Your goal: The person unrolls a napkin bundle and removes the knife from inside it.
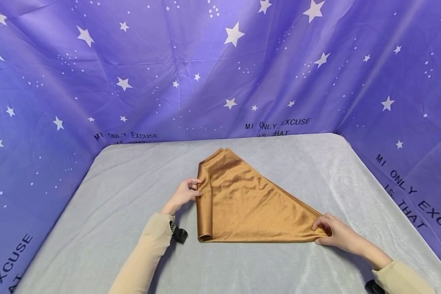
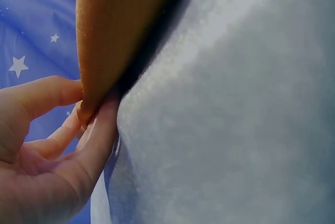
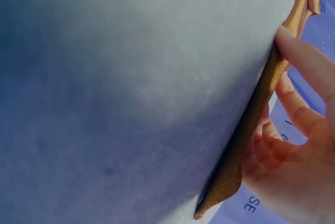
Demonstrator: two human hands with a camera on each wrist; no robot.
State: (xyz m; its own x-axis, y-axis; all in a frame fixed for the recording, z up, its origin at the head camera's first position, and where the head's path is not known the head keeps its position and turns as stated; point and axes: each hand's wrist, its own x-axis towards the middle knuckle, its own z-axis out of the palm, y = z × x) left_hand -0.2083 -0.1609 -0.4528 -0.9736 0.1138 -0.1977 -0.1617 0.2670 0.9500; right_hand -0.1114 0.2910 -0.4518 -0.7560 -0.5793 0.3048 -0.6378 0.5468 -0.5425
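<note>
Apparently rolling brown cloth (image 1: 250, 204)
Left hand (image 1: 184, 192) is pinching the roll (image 1: 205, 212), right hand (image 1: 339, 234) the tapered end (image 1: 308, 233); next turn probably needing tension.

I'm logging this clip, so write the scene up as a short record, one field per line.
cloth: golden-brown satin cloth, layered, lying on the table
shape: rolled left edge, tapering to a right-hand corner
left hand: pinches the rolled left edge
right hand: grips the cloth near the right-hand corner
sleeves: beige sleeve on each arm
table: pale grey plush cover
backdrop: purple star-print curtain with black lettering
</note>
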